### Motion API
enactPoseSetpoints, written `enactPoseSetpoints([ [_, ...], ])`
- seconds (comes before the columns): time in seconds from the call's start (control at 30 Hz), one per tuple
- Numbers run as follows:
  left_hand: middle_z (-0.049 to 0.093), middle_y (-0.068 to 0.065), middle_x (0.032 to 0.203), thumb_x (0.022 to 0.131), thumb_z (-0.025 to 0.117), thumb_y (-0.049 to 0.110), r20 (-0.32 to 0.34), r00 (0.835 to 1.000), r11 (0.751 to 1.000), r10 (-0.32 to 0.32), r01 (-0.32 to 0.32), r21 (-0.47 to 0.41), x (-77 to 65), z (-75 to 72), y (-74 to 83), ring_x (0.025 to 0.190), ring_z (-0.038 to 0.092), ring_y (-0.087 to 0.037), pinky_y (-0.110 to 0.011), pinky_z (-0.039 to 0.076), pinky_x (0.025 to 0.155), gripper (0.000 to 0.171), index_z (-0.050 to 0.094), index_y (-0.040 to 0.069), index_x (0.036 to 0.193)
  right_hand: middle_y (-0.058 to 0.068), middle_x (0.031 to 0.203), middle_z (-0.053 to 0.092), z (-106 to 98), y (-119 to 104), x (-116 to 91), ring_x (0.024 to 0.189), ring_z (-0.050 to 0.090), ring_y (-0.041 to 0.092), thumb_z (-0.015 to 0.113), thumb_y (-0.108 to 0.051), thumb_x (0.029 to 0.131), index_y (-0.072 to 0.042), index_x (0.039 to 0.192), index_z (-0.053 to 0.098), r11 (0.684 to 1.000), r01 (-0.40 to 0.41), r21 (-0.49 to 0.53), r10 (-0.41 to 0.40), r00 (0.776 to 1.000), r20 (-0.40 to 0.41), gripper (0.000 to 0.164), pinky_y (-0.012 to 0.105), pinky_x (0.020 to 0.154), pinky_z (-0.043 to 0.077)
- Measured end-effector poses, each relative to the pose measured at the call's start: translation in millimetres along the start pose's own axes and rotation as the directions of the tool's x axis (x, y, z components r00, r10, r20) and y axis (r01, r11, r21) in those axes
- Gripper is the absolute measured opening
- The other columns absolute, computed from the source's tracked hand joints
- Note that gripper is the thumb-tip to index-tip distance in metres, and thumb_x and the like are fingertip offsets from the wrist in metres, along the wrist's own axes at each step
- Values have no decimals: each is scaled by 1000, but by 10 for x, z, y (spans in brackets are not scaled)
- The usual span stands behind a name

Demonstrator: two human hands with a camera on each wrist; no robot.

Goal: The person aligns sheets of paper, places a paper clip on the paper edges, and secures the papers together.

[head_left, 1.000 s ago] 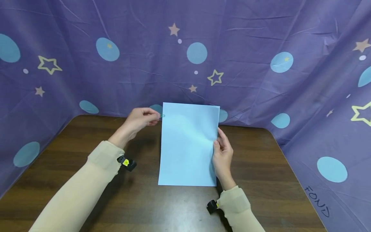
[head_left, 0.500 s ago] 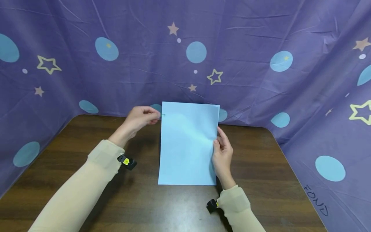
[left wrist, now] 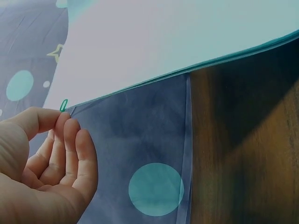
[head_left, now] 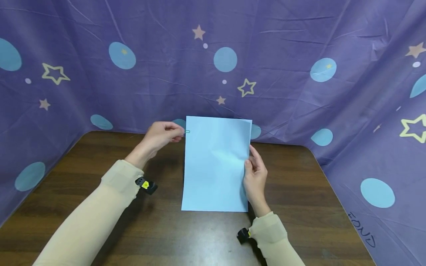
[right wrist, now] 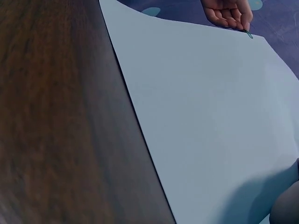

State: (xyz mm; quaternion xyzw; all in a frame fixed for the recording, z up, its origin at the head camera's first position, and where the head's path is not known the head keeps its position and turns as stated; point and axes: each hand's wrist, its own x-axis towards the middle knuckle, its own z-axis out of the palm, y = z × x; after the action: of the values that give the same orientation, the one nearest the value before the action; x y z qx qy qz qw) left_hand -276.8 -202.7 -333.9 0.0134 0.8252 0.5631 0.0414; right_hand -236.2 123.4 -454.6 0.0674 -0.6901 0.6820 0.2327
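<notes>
Counter (head_left: 299, 192): dark brown wood grain, with a dull sheen on the near part. Purple cloth backdrop (head_left: 283, 33) encloses it at the rear and both sides, creased, printed with pale blue circles, small dots, and solid and outlined stars. Handwritten dark lettering (head_left: 362, 229) marks the cloth at lower right. Lighting is even and soft.

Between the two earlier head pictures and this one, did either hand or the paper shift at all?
Nothing visibly changed. The left hand pinches the green paper clip at the left edge of the light blue paper stack, as before, and the right hand grips the stack's right edge over the wooden table.
</notes>
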Motion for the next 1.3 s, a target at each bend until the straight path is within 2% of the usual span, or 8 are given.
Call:
enactPoseSetpoints([
  [0.2,73,-17,128,104,70,30,-6,1000,1000,-20,20,-19,-10,-6,-15,100,72,-16,-27,59,92,37,74,1,126,18,114,71,12,-17,0,82,53,19,56,10,105,-24,149,63,1000,-17,-14,17,1000,-12,57,18,66,42],
  [0.43,77,-6,117,102,72,30,-13,1000,999,-27,27,-41,-11,-1,-11,99,72,-16,-31,59,95,34,75,4,124,20,118,70,17,-20,-3,83,54,19,55,12,104,-19,150,62,1000,-14,-15,14,999,-34,55,17,66,42],
  [0.7,75,-16,123,103,72,26,16,1000,1000,-5,5,-30,-2,-12,-6,98,72,-15,-26,60,89,36,73,-2,126,16,113,72,0,-2,9,81,53,18,55,11,104,-26,147,65,1000,8,-8,-8,1000,-23,58,18,64,41],
  [0.93,77,-10,113,103,71,20,37,999,1000,4,-4,-13,26,-18,-11,95,73,-16,-32,61,91,29,74,-2,123,17,113,72,-5,4,12,85,57,18,56,12,103,-26,147,65,1000,6,-2,-6,1000,-25,58,18,67,43],
  [1.13,74,-15,122,104,71,27,18,1000,1000,9,-9,-7,-2,-22,-19,98,72,-16,-28,60,91,34,74,1,125,17,115,73,-8,-8,12,88,58,18,56,12,103,-26,147,65,1000,1,3,-1,1000,-17,59,18,69,44],
  [1.3,71,-17,131,104,71,31,19,1000,1000,-13,14,-13,-24,-20,-47,102,71,-15,-27,58,94,36,73,4,128,17,113,72,-2,-5,12,87,58,18,56,12,103,-26,147,65,1000,4,13,-4,1000,-15,59,18,69,44],
])
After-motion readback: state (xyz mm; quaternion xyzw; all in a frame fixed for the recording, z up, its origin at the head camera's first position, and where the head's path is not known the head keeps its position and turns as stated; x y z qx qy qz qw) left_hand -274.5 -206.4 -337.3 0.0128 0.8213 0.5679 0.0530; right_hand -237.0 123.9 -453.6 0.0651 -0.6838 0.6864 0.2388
